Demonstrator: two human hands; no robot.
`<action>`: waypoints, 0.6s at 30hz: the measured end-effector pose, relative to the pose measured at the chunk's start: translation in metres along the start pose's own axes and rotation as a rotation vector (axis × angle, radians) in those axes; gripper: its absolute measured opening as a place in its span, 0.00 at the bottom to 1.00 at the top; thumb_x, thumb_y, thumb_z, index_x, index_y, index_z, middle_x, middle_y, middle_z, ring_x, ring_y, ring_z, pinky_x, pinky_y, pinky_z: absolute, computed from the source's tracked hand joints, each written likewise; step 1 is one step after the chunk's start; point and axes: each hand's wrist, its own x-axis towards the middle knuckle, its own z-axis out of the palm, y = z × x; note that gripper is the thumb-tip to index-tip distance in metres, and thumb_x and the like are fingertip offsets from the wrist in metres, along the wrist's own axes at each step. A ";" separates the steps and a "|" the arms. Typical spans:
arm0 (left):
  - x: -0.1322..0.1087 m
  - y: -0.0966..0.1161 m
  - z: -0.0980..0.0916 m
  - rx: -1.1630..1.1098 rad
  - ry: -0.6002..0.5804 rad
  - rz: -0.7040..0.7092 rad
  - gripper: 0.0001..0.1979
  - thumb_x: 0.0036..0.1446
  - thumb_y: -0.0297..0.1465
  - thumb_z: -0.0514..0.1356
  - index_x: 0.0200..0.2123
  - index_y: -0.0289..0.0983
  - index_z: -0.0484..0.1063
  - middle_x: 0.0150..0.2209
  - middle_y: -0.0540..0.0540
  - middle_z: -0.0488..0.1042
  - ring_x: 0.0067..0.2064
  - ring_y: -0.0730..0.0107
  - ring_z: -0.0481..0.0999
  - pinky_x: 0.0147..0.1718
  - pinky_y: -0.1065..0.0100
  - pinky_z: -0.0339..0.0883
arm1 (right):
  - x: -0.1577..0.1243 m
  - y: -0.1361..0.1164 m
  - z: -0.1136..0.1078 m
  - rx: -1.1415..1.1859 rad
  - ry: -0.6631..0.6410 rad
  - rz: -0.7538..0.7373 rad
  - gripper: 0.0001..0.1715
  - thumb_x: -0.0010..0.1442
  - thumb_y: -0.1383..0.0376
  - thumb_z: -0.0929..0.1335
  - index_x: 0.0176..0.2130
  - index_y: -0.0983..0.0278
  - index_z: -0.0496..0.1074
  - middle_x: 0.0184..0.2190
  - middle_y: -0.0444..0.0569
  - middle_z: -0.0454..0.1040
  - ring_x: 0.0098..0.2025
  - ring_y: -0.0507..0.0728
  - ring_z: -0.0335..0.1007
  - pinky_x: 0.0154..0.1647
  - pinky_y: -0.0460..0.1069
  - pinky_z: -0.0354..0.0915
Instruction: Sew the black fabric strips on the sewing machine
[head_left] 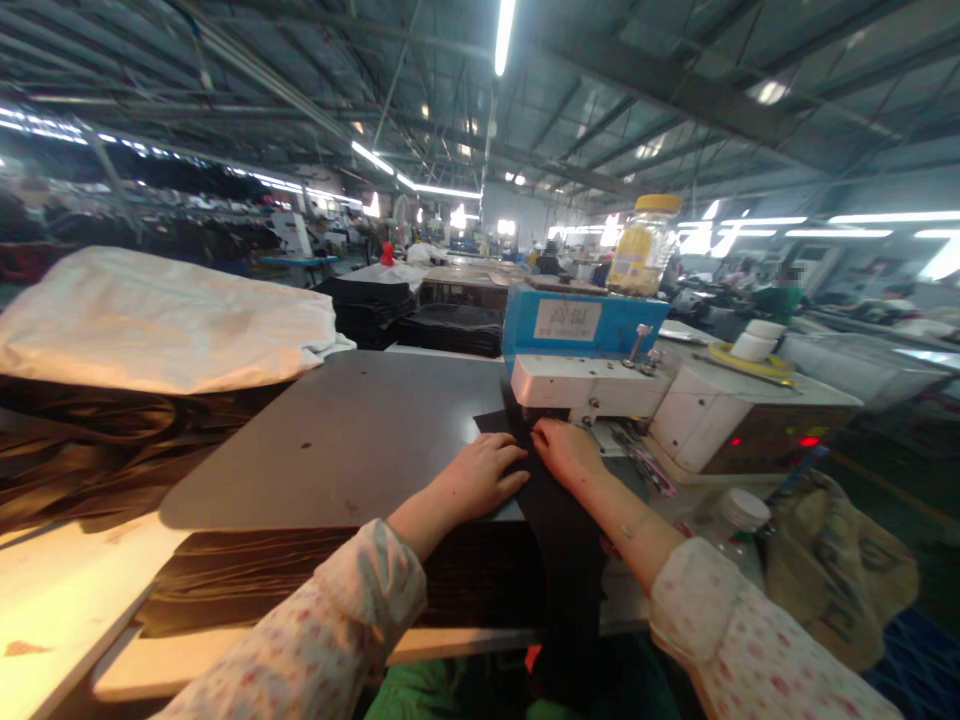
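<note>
Patterned sleeves [337, 620] are nearest in the head view, and both arms reach to a black strip [562, 530], which lies along the right edge of a grey plate [360, 430]. Its far end is at the blue and white machine [585, 380]; its near part hangs over the table edge. The left hand [484, 475] is open, fingers slightly bent, resting beside the strip. The right hand [566, 455] has curled fingers at the strip; whether they pinch it, I cannot tell. I judge this piece to be midway, with the hanging length not yet passed. Below the plate, a dark stack [255, 580] lies; whether it is finished or waiting is not clear.
</note>
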 end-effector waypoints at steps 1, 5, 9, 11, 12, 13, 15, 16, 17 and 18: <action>0.000 0.000 0.000 -0.002 -0.001 0.000 0.16 0.57 0.37 0.52 0.46 0.35 0.67 0.48 0.42 0.66 0.50 0.63 0.64 0.50 0.63 0.58 | 0.000 0.000 0.000 0.004 0.001 0.001 0.13 0.59 0.63 0.57 0.35 0.63 0.69 0.34 0.49 0.74 0.35 0.54 0.69 0.33 0.46 0.58; 0.000 -0.001 0.002 0.001 -0.004 0.002 0.16 0.57 0.37 0.51 0.46 0.36 0.67 0.48 0.42 0.65 0.50 0.63 0.64 0.51 0.63 0.57 | 0.000 0.000 0.001 0.021 -0.012 0.015 0.13 0.59 0.63 0.58 0.37 0.63 0.69 0.35 0.50 0.74 0.37 0.54 0.69 0.35 0.45 0.58; 0.000 -0.002 0.003 -0.008 -0.001 0.008 0.16 0.57 0.36 0.51 0.46 0.36 0.67 0.49 0.42 0.65 0.50 0.64 0.64 0.51 0.63 0.57 | -0.001 0.001 0.002 0.043 -0.004 0.011 0.13 0.59 0.64 0.58 0.37 0.63 0.68 0.35 0.50 0.74 0.37 0.53 0.69 0.35 0.45 0.58; 0.000 -0.001 0.002 -0.014 -0.005 0.008 0.16 0.57 0.36 0.52 0.46 0.36 0.67 0.48 0.42 0.65 0.50 0.64 0.64 0.51 0.63 0.57 | -0.001 0.002 0.003 0.056 0.007 0.003 0.13 0.59 0.64 0.58 0.36 0.63 0.69 0.35 0.49 0.74 0.37 0.53 0.69 0.35 0.45 0.58; 0.000 -0.001 0.001 -0.017 -0.007 0.009 0.16 0.57 0.36 0.52 0.46 0.36 0.67 0.48 0.42 0.66 0.50 0.64 0.64 0.51 0.64 0.57 | -0.001 0.002 0.003 0.062 0.008 0.000 0.13 0.59 0.64 0.58 0.36 0.63 0.69 0.35 0.49 0.74 0.37 0.53 0.69 0.34 0.45 0.58; 0.000 0.000 0.000 -0.019 -0.007 0.011 0.16 0.57 0.36 0.52 0.46 0.36 0.67 0.48 0.42 0.66 0.50 0.64 0.64 0.51 0.64 0.57 | -0.001 0.002 0.003 0.067 0.005 0.000 0.13 0.59 0.64 0.58 0.36 0.63 0.69 0.35 0.49 0.74 0.36 0.53 0.69 0.34 0.45 0.57; 0.000 0.000 0.000 -0.021 -0.006 0.015 0.16 0.57 0.35 0.52 0.46 0.36 0.67 0.48 0.42 0.66 0.50 0.64 0.64 0.51 0.64 0.57 | -0.001 0.002 0.003 0.076 0.003 0.003 0.13 0.59 0.64 0.58 0.36 0.64 0.69 0.35 0.50 0.74 0.36 0.53 0.69 0.34 0.45 0.57; 0.000 0.000 0.000 -0.021 -0.006 0.017 0.16 0.57 0.35 0.51 0.46 0.35 0.67 0.48 0.42 0.66 0.50 0.64 0.64 0.51 0.64 0.58 | -0.001 0.002 0.003 0.080 0.007 0.003 0.13 0.59 0.64 0.58 0.36 0.64 0.69 0.35 0.50 0.74 0.36 0.53 0.69 0.35 0.45 0.57; 0.000 -0.001 0.001 -0.020 -0.005 0.020 0.16 0.57 0.35 0.51 0.46 0.35 0.67 0.48 0.42 0.66 0.49 0.64 0.64 0.51 0.64 0.58 | -0.002 0.002 0.002 0.083 0.011 0.003 0.13 0.59 0.64 0.58 0.36 0.64 0.69 0.35 0.50 0.74 0.36 0.53 0.69 0.35 0.45 0.57; 0.000 -0.001 0.001 -0.019 -0.004 0.023 0.16 0.57 0.35 0.51 0.46 0.35 0.67 0.48 0.42 0.66 0.49 0.64 0.64 0.51 0.64 0.58 | -0.002 0.002 0.002 0.085 0.014 0.002 0.13 0.59 0.64 0.58 0.36 0.64 0.69 0.35 0.50 0.74 0.36 0.53 0.69 0.35 0.45 0.57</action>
